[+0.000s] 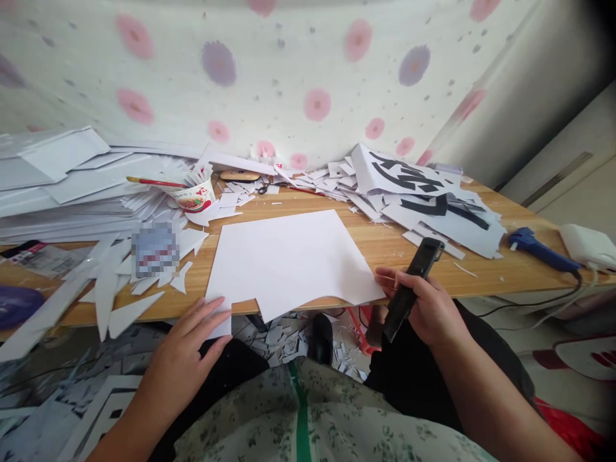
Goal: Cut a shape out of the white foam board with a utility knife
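Note:
A large white sheet (283,256) lies flat on the wooden table (481,269), its near edge cut into a ragged shape and hanging past the table's front. My left hand (190,343) rests open on the sheet's near left corner, fingers stretched out. My right hand (423,305) is closed round a black cutter-like tool (411,282), held tilted at the sheet's near right corner, with the fingertips touching the paper's edge.
White paper stacks (72,186) and offcuts crowd the left. A cup (195,192) with a red stick stands at the back. Black-marked cut sheets (423,192) lie at the right, beside a blue glue gun (539,249) and white adapter (590,247). Scraps litter the floor.

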A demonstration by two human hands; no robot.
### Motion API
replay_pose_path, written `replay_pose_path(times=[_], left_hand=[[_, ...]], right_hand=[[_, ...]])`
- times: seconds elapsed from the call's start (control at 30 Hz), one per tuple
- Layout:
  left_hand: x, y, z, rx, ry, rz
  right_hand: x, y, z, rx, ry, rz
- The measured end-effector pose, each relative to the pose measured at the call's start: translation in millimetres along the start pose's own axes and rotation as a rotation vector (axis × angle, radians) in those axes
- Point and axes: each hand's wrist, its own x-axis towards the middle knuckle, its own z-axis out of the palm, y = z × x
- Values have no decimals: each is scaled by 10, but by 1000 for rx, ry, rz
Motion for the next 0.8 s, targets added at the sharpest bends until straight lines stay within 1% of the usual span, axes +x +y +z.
replay_pose_path(times=[0.17, 0.23, 0.3, 0.37, 0.43, 0.53, 0.57, 0.67, 0.73, 0.8], left_hand=[[25, -4, 1, -24, 31, 4], [34, -6, -15, -29, 40, 4], [46, -6, -41, -40, 34, -5], [72, 5, -73, -50, 33, -18], [122, 48, -101, -60, 56, -14], [255, 211, -104, -89, 87, 63], [312, 292, -90, -95, 71, 103], [489, 560, -8, -90, -53, 216], [589, 709, 70, -101, -106, 259], [654, 804, 154, -123, -125, 271]], right_hand=[[47, -22, -52, -37, -22, 90], [66, -28, -63, -25, -2, 90], [74, -43, -64, -9, 55, 36], [65, -71, -52, -3, 113, -58], [32, -96, -18, -12, 124, -126], [-57, -65, 90, -23, 66, -146], [-94, -26, 138, -30, 34, -147], [-212, 146, 299, -71, -92, -176], [-282, 259, 399, -128, -166, -246], [-338, 336, 480, -238, -202, -383]])
